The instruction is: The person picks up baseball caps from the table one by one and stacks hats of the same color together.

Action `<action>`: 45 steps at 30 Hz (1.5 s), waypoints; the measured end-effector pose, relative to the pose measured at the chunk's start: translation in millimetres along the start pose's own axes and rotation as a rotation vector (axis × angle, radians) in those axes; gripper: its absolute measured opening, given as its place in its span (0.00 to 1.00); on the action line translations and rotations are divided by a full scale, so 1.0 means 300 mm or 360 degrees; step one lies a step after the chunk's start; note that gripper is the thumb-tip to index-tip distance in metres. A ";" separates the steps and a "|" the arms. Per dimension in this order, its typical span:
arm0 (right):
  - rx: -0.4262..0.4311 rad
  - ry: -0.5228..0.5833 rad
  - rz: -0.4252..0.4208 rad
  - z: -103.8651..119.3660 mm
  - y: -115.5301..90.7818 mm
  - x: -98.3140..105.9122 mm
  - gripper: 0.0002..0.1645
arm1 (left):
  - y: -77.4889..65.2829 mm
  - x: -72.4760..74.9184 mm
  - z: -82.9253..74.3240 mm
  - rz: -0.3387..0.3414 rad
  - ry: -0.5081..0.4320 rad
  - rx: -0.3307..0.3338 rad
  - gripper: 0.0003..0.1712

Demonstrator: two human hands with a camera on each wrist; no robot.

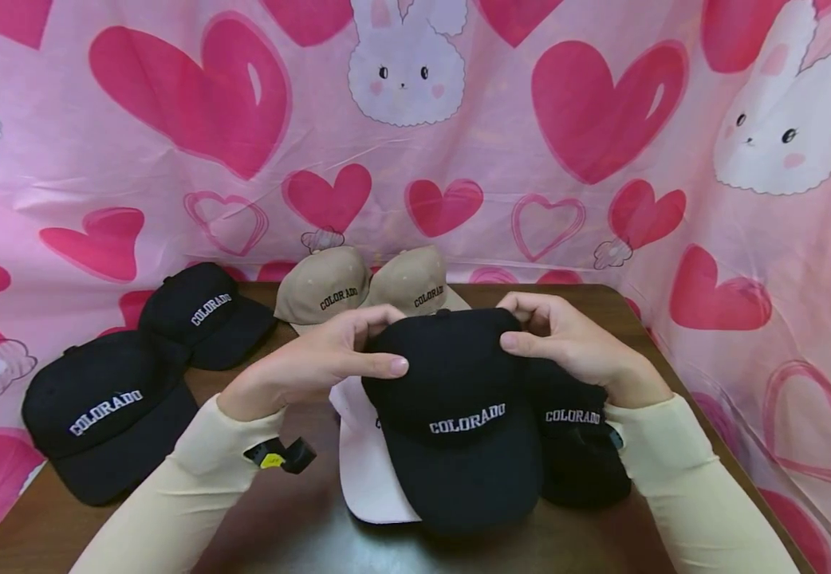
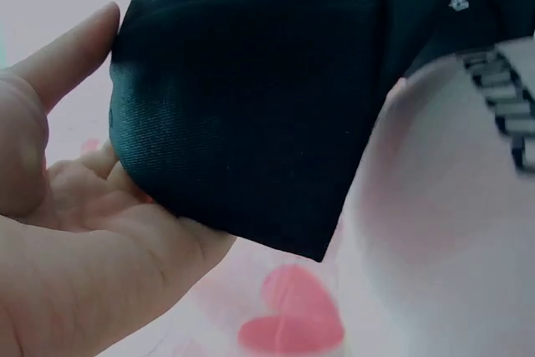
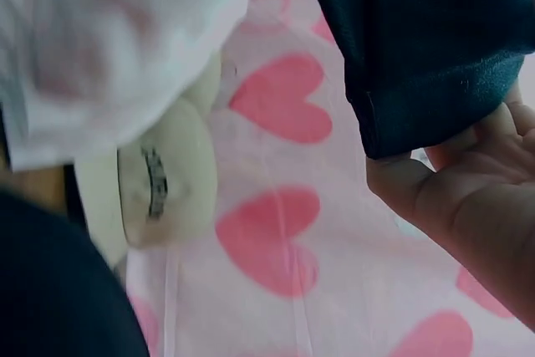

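Observation:
Between my two hands a black cap [image 1: 458,359] with white COLORADO lettering hangs brim-down towards me. My left hand [image 1: 308,351] grips the left side of its crown, thumb on the front and fingers behind. On the opposite side my right hand [image 1: 580,343] holds the crown the same way. Both wrist views show the cap's dark cloth [image 2: 242,114] between thumb and fingers or resting against the fingers [image 3: 497,127]. Behind the held cap, a pale pink-white cap [image 1: 372,470] is partly covered, and another black cap [image 1: 580,466] shows at its right.
Two black COLORADO caps, one nearer [image 1: 107,406] and one farther [image 1: 203,315], overlap on the left of the brown wooden table [image 1: 293,526]. At the back edge sit two beige caps [image 1: 325,283]. A pink cloth [image 1: 487,159] with hearts and rabbits hangs around the table.

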State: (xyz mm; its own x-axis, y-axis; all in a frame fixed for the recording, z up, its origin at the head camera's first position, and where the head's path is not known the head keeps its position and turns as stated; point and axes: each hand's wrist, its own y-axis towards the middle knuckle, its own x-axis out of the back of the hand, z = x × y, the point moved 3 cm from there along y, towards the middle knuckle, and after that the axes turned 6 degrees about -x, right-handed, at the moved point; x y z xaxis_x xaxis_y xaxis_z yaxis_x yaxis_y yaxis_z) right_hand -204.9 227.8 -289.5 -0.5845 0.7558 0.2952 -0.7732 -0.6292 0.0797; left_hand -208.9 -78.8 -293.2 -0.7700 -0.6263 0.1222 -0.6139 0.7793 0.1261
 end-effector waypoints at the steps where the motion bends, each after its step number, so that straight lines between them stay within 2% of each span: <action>1: -0.0010 0.0011 0.0001 -0.002 -0.017 0.017 0.09 | 0.014 -0.012 0.002 -0.0014 0.0018 -0.0002 0.26; 5: -0.0056 0.0037 -0.0027 -0.008 -0.092 0.086 0.11 | 0.089 -0.072 0.013 -0.0058 0.0040 -0.0016 0.25; 11: -0.0174 0.0006 -0.0100 -0.029 -0.206 0.181 0.14 | 0.212 -0.175 0.037 -0.0055 -0.0027 -0.0032 0.26; 16: -0.0271 0.0036 -0.0108 -0.066 -0.282 0.249 0.15 | 0.307 -0.238 0.075 -0.0086 -0.0078 0.0048 0.26; 23: -0.0347 0.0073 -0.0061 -0.160 -0.334 0.329 0.18 | 0.409 -0.296 0.129 -0.0209 -0.0061 0.0147 0.23; 29: -0.0435 0.0116 -0.0038 -0.232 -0.370 0.372 0.19 | 0.466 -0.346 0.183 -0.0298 -0.0079 0.0262 0.22; 34: -0.0518 0.0095 -0.0090 -0.292 -0.385 0.390 0.18 | 0.498 -0.379 0.222 -0.0405 -0.0078 0.0350 0.19; 39: -0.0565 0.0100 -0.0121 -0.352 -0.394 0.405 0.16 | 0.519 -0.404 0.240 -0.0492 0.0001 0.0398 0.17; 45: -0.0633 0.0077 -0.0131 -0.404 -0.398 0.405 0.14 | 0.529 -0.410 0.265 -0.0533 0.0153 0.0439 0.17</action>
State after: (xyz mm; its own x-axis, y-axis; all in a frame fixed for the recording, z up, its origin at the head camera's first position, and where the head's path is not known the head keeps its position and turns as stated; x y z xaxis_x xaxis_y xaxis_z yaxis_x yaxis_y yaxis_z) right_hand -213.4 416.6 -378.4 -0.5202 0.8143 0.2574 -0.8472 -0.4540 -0.2760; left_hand -225.6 123.6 -366.5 -0.5090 -0.8343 0.2118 -0.8603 0.5016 -0.0914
